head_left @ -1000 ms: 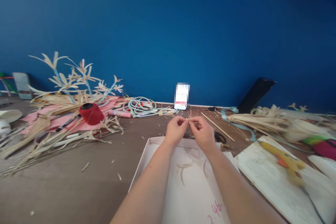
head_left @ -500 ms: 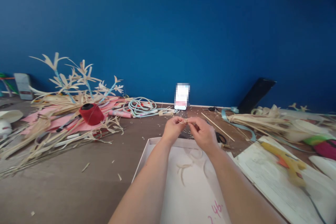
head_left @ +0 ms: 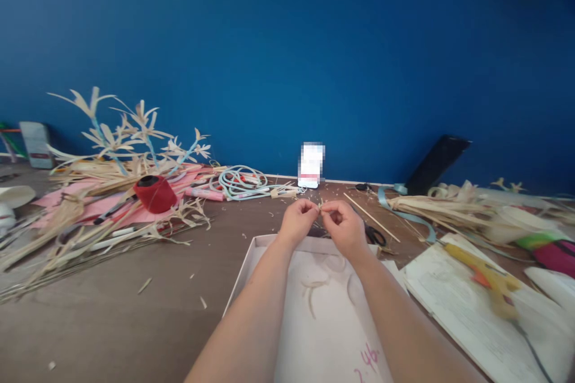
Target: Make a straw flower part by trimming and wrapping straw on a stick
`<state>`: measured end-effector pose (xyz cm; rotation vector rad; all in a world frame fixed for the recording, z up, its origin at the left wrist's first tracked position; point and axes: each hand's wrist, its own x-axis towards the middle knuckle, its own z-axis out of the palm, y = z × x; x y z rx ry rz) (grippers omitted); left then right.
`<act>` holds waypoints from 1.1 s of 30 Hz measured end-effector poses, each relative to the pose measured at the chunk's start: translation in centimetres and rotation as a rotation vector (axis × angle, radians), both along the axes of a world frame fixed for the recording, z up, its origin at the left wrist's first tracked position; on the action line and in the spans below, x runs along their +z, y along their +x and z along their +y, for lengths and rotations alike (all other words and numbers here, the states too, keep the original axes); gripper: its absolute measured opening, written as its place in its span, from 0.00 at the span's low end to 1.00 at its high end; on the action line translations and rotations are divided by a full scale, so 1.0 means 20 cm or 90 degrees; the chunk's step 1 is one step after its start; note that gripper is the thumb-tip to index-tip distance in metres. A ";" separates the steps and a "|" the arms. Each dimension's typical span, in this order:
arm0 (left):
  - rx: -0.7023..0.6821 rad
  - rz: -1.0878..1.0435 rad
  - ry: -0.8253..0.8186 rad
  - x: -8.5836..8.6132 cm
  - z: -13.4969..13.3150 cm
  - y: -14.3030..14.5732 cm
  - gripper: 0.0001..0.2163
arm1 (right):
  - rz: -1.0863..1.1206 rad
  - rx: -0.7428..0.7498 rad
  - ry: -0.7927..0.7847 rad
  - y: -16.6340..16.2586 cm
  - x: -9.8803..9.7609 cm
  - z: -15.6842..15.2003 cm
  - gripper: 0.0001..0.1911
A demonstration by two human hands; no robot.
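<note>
My left hand [head_left: 296,221] and my right hand [head_left: 345,226] meet fingertip to fingertip above the far edge of a white box lid [head_left: 309,344]. Both are closed in a pinch on a small pale strip [head_left: 320,204], perhaps dried leaf, mostly hidden by the fingers. Inside the lid lie a few thin curled pale strips [head_left: 311,296], and pink handwriting marks its near part. Black-handled scissors [head_left: 375,236] rest just beyond my right wrist, partly covered by it.
On the left, a red thread spool [head_left: 156,196] and pale leaf flowers [head_left: 108,140] sit among dried strips. A lit phone [head_left: 309,167] leans on the blue wall. To the right, a yellow glue gun [head_left: 487,278] lies on a paper-covered board [head_left: 453,311], near a blue ribbon [head_left: 411,215].
My fingertips have shifted slightly around the small pale strip, and the right fingers are curled in more. Both hands stay together in the same place.
</note>
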<state>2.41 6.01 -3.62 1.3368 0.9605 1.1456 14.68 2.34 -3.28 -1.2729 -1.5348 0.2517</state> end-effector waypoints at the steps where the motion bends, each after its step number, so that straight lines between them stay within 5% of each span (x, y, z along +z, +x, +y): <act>1: 0.002 0.007 0.004 0.00 0.00 0.00 0.08 | 0.006 -0.007 -0.028 0.00 0.00 0.00 0.05; 7: 0.020 0.035 0.054 -0.01 -0.02 0.01 0.05 | 0.082 -0.029 -0.139 0.00 0.01 0.00 0.07; 23: 0.122 0.213 0.265 -0.03 -0.05 0.02 0.05 | 0.179 0.023 -0.135 0.02 -0.01 0.04 0.13; 33: 0.145 0.346 0.372 -0.01 -0.07 0.00 0.08 | -0.081 -0.050 -0.062 0.03 0.01 -0.01 0.18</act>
